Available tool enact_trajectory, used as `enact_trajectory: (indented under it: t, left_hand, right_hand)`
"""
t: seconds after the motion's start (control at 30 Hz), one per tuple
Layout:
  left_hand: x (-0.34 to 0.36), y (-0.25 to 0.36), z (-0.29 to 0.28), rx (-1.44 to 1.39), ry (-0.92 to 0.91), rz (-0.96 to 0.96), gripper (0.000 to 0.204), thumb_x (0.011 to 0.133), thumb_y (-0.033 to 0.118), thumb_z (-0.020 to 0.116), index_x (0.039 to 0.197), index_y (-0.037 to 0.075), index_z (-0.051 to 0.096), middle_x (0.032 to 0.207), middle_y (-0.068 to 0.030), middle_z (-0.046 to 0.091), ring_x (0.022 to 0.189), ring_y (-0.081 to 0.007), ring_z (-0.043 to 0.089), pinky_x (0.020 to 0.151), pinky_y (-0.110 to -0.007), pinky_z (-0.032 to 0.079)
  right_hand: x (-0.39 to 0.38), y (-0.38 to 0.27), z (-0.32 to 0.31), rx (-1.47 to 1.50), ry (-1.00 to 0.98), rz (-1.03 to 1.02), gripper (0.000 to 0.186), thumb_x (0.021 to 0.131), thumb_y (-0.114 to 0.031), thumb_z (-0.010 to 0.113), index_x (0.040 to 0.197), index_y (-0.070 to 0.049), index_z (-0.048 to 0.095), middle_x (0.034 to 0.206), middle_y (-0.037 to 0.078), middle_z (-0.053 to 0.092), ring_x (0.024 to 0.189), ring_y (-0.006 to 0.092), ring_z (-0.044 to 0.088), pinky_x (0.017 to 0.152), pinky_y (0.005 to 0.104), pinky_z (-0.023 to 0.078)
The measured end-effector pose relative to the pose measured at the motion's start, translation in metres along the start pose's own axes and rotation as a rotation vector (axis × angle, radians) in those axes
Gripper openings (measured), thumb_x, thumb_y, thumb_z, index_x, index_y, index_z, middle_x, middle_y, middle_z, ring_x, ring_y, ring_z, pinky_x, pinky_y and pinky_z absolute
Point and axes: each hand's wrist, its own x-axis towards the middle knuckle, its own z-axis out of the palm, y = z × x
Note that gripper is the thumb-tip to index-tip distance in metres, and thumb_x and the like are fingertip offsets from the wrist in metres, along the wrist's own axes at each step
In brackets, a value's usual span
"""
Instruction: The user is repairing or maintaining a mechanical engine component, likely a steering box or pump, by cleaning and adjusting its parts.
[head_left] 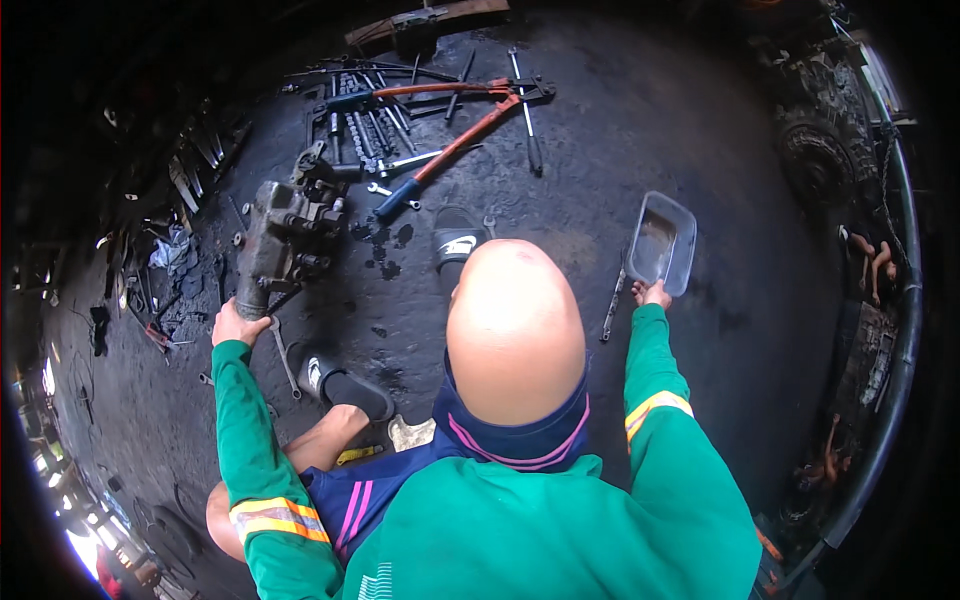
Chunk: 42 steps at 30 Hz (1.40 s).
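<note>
My left hand (238, 325) is closed round the near, rounded end of a heavy, greasy cast-metal machine part (270, 235), which lies on the dark floor to the left. Its far side has several knobbly fittings. Close to that hand, a long combination wrench (285, 360) rests beside my sandal. On the right, my right hand (652, 294) grips the near rim of a clear rectangular plastic container (680, 250). A little brownish liquid or dirt shows in its bottom. A thin metal bar (612, 308) lies just left of the container.
Ahead lie bolt cutters (462, 150) with orange arms and blue grips, beside a row of sockets (362, 135), small wrenches and a long screwdriver (535, 155). Scrap and rags (178, 250) litter the left. A pipe (908, 330) runs along the right. My bent knee (515, 330) fills the middle.
</note>
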Motion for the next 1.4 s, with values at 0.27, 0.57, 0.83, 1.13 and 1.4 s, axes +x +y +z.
enact_trajectory:
  t: [0.27,0.57,0.83,1.13,1.4]
  left_hand:
    - [-0.005,0.002,-0.007,-0.064,-0.016,-0.073,0.074,0.057,0.035,0.090,0.120,0.004,0.067,0.108,-0.0236,0.072,0.103,-0.0382,0.070,0.091,-0.046,0.054]
    - [-0.007,0.006,-0.025,0.031,-0.155,-0.146,0.081,0.059,0.052,0.088,0.121,0.003,0.068,0.115,-0.0231,0.070,0.111,-0.0364,0.068,0.096,-0.045,0.054]
    - [-0.040,0.041,-0.013,-0.090,-0.218,-0.238,0.084,0.061,0.056,0.085,0.123,0.003,0.067,0.114,-0.0224,0.071,0.108,-0.0384,0.068,0.098,-0.045,0.052]
    - [-0.069,0.067,0.001,-0.184,-0.148,-0.341,0.075,0.064,0.053,0.085,0.116,0.002,0.068,0.112,-0.0215,0.072,0.106,-0.0376,0.069,0.096,-0.045,0.053]
    - [-0.076,0.076,-0.004,-0.286,-0.203,-0.369,0.072,0.064,0.056,0.084,0.112,0.004,0.070,0.107,-0.0196,0.073,0.103,-0.0377,0.070,0.092,-0.046,0.055]
  right_hand:
    - [0.024,0.052,-0.009,0.127,-0.016,0.071,0.045,0.105,-0.027,0.051,0.119,0.015,0.042,0.091,0.030,0.066,0.067,0.0372,0.070,0.050,0.0439,0.058]
    - [-0.037,0.088,0.065,0.059,-0.358,0.286,0.049,0.099,-0.036,0.051,0.118,0.009,0.054,0.098,0.021,0.067,0.079,0.0309,0.066,0.068,0.0413,0.057]
    - [-0.363,-0.036,0.080,-0.632,-0.570,0.221,0.065,0.090,-0.050,0.060,0.131,0.000,0.055,0.125,0.020,0.061,0.107,0.0321,0.062,0.092,0.0427,0.050]
    - [-0.450,-0.127,0.140,-0.917,-0.679,0.097,0.067,0.089,-0.049,0.064,0.137,-0.003,0.053,0.126,0.020,0.063,0.108,0.0316,0.065,0.095,0.0431,0.051]
    - [-0.319,-0.090,0.209,-0.925,-1.007,-0.172,0.049,0.101,-0.034,0.061,0.137,-0.002,0.050,0.106,0.018,0.073,0.087,0.0241,0.071,0.074,0.0358,0.057]
